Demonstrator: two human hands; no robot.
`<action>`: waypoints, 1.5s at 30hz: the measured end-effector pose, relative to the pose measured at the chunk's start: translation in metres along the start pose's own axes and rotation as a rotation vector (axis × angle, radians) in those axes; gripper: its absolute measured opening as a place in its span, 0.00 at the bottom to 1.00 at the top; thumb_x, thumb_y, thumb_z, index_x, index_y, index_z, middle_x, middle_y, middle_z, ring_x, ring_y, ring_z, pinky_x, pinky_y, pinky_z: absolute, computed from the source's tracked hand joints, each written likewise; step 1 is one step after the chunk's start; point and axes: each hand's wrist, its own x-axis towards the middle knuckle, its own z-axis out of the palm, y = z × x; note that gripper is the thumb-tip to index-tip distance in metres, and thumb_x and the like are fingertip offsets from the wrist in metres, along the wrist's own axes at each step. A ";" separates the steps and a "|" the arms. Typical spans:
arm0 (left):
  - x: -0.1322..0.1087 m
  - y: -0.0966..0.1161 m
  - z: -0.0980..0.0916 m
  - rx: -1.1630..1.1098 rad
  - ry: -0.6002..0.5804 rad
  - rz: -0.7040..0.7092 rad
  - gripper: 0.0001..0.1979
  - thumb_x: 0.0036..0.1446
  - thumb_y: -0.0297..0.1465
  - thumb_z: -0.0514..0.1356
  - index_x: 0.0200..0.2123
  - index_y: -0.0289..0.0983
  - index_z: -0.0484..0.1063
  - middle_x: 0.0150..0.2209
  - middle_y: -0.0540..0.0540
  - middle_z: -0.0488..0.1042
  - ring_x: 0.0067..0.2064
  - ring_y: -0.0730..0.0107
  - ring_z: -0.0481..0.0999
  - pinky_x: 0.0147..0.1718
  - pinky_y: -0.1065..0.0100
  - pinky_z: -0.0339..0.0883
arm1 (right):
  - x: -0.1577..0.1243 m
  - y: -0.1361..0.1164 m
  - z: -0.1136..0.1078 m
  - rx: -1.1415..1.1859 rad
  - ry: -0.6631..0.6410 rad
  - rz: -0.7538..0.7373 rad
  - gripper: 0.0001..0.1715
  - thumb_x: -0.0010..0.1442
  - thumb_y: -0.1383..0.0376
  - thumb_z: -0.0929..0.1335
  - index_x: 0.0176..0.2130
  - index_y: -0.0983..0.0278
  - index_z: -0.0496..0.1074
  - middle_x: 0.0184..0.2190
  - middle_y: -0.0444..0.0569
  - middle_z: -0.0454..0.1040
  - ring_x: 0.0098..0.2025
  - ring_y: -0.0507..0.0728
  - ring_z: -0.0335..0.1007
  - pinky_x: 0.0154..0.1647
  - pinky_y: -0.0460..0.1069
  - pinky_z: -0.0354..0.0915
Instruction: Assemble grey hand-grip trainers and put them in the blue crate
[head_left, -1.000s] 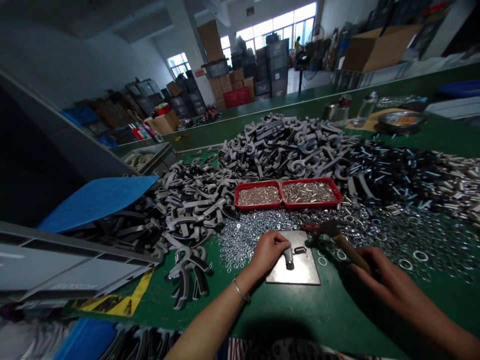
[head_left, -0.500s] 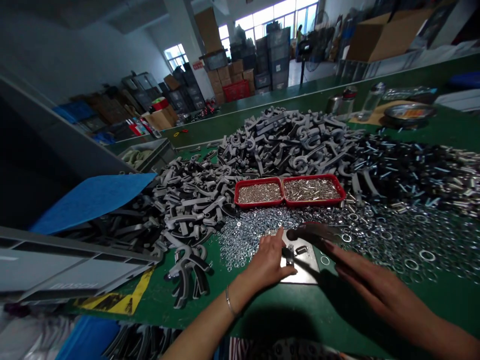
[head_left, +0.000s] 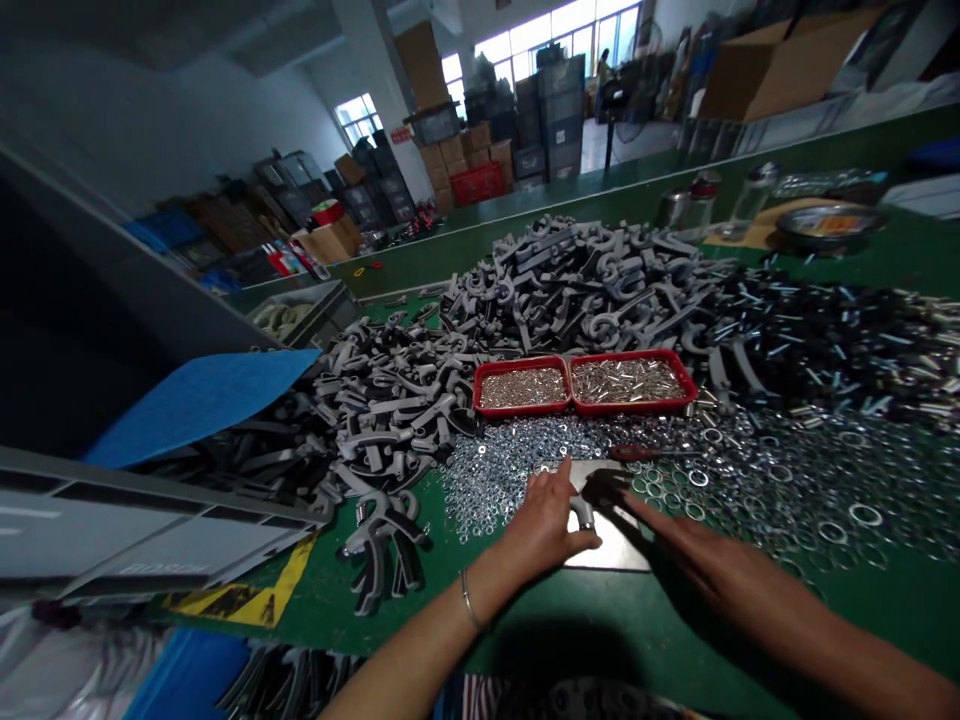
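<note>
On a flat metal plate (head_left: 611, 555), my left hand (head_left: 544, 515) is closed around a grey curved part (head_left: 584, 514), with the index finger and thumb stretched past it. Most of that part is hidden by the hand. My right hand (head_left: 686, 548) reaches over the plate from the right, fingers close together and bent down beside the grey part. Deep shadow covers its fingertips, and whatever is between them cannot be made out. A screwdriver with a dark red handle (head_left: 634, 453) lies just behind the plate, among the small metal nuts (head_left: 510, 455).
Two red trays (head_left: 574, 406) of small metal pins stand behind the plate. A big heap of grey handles (head_left: 570, 280) rises behind them. Metal rings (head_left: 832, 532) spread to the right. Several assembled clamp-like pieces (head_left: 382, 545) lie left, near a grey crate (head_left: 187, 535).
The screwdriver, at my right hand before, now lies behind the plate. My right hand has lowered toward the plate, and the coil spring seen there is now hidden. My left hand keeps its hold.
</note>
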 end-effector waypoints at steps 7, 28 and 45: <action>0.016 -0.004 -0.045 -0.017 0.039 0.004 0.57 0.48 0.52 0.69 0.71 0.35 0.45 0.63 0.29 0.63 0.64 0.42 0.63 0.63 0.43 0.54 | 0.014 0.051 -0.003 -0.023 0.068 0.088 0.32 0.70 0.55 0.59 0.70 0.54 0.56 0.64 0.56 0.67 0.57 0.67 0.72 0.54 0.62 0.71; 0.289 -0.088 -0.143 0.555 -0.168 0.044 0.12 0.53 0.25 0.66 0.43 0.37 0.80 0.41 0.42 0.81 0.41 0.60 0.79 0.42 0.64 0.69 | 0.063 0.007 0.022 0.187 0.148 -0.038 0.14 0.70 0.58 0.61 0.51 0.55 0.70 0.49 0.51 0.75 0.53 0.61 0.73 0.54 0.56 0.71; 0.250 -0.028 -0.172 0.975 -0.012 0.455 0.14 0.63 0.22 0.52 0.39 0.32 0.80 0.42 0.36 0.78 0.49 0.56 0.71 0.52 0.59 0.55 | 0.061 -0.011 0.017 1.479 0.151 0.408 0.20 0.64 0.53 0.71 0.49 0.62 0.70 0.40 0.51 0.79 0.38 0.55 0.76 0.42 0.50 0.72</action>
